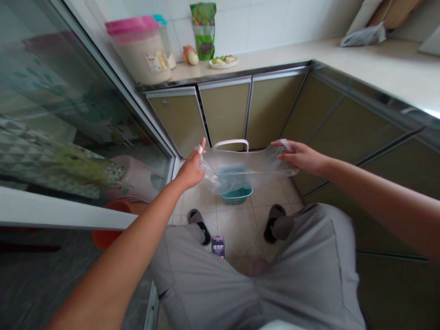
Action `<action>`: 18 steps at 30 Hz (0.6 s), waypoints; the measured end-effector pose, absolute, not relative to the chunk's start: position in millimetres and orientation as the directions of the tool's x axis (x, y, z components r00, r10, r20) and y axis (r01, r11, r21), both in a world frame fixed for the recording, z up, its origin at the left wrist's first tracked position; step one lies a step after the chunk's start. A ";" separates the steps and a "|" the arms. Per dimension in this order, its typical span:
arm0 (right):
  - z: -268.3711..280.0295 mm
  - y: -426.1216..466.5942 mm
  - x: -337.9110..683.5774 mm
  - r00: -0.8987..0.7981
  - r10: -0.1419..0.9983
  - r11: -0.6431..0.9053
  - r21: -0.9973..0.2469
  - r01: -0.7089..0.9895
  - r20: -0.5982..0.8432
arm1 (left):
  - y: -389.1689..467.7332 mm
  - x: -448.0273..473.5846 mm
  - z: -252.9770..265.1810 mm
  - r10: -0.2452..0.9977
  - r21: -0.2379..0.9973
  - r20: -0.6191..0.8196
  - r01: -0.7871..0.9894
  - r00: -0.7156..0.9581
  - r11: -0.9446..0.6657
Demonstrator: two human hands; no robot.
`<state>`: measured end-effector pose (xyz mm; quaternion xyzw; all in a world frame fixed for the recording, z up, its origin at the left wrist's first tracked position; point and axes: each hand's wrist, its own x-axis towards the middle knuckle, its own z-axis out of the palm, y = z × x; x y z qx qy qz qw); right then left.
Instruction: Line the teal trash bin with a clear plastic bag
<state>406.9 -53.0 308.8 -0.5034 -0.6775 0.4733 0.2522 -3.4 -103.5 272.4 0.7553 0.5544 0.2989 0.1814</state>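
A translucent plastic bag (247, 167) is stretched between my two hands over the floor. My left hand (192, 167) grips one side of it, with the bag bunched around the fingers. On the other side my right hand (297, 156) holds the bag's edge between thumb and fingers. Below and behind the bag stands a teal bin (237, 197) on the tiles, partly seen through the plastic. A pale handle (231, 142) arches up behind the bag's far edge.
Cabinets (225, 105) and a countertop (275, 59) run along the back and right. A pink-lidded container (140, 55), onion (190, 55), green pouch (204, 32) and plate (223, 65) stand on top. A glass sliding door (85, 105) borders the left, near an orange basin (103, 238).
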 end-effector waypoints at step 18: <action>260.4 -24.0 407.6 -0.257 0.964 0.095 -0.805 0.585 -0.072 | -81.4 3.5 225.0 0.949 0.442 0.155 0.839 0.276 -0.316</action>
